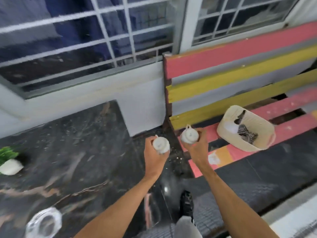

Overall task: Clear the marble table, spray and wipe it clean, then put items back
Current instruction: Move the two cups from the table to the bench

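The dark marble table (72,152) fills the left half of the view. My left hand (153,157) is shut on a small white cup (160,145), held upside down above the table's right edge. My right hand (197,148) grips a second white cup (189,135), also bottom up, over the near end of a pink and yellow slatted bench (240,76). On the table stand a small green plant in a white pot (10,166) at the far left and a clear glass piece (43,224) near the front edge.
A cream basket (228,134) holding dark cloth rests on the bench seat to the right. Behind the table runs a white wall with a barred window (85,40). My shoe (186,201) shows on the dark tiled floor below.
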{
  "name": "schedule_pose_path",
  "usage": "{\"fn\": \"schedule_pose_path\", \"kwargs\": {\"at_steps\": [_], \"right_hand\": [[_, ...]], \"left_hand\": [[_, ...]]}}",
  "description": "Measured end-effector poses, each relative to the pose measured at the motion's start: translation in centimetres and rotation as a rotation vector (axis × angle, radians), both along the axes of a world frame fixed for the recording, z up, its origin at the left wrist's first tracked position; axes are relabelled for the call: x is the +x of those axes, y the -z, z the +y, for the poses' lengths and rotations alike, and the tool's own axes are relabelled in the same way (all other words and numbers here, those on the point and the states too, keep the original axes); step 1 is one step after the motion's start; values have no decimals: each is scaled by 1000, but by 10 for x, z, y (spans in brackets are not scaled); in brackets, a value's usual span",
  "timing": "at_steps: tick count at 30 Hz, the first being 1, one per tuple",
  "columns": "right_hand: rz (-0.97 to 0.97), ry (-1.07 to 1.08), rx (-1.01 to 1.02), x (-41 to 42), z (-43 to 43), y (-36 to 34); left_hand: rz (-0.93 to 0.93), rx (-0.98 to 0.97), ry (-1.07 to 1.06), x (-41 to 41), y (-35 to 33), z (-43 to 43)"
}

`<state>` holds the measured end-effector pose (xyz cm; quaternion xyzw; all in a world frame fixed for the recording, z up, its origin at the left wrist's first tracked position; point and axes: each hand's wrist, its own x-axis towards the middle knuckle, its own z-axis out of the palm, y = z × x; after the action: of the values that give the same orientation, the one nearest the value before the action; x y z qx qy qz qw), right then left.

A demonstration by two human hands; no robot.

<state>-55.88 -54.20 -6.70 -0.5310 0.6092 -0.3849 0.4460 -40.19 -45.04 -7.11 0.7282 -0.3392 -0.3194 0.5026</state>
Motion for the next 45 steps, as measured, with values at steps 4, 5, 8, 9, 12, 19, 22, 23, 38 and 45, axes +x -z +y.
{"fn": "schedule_pose_path", "kwargs": {"at_steps": [4, 5, 8, 9, 12, 19, 22, 23, 38, 45], "right_hand": [[59, 35, 44, -75, -61, 62], [84, 34, 65, -88, -77, 81], [165, -29, 120, -113, -118, 136], [197, -60, 123, -117, -130, 155], [269, -130, 90, -122, -157, 204], [351, -185, 60, -123, -184, 263], [357, -193, 43, -124, -187, 265], [364, -201, 37, -124, -187, 265], [484, -252, 154, -120, -147, 195], [384, -271, -14, -19, -23, 63]], "left_hand": [[-28, 57, 75, -76, 55, -64], [-38, 72, 87, -91, 73, -81], [-74, 108, 134, -114, 132, -126], [-90, 125, 146, -118, 152, -140], [-137, 171, 178, -120, 204, -167], [-140, 197, 211, -125, 259, -188], [-144, 213, 217, -128, 264, -190], [-148, 224, 215, -129, 266, -190], [-26, 393, 239, -105, 189, -148], [-25, 303, 87, -40, 58, -23]]}}
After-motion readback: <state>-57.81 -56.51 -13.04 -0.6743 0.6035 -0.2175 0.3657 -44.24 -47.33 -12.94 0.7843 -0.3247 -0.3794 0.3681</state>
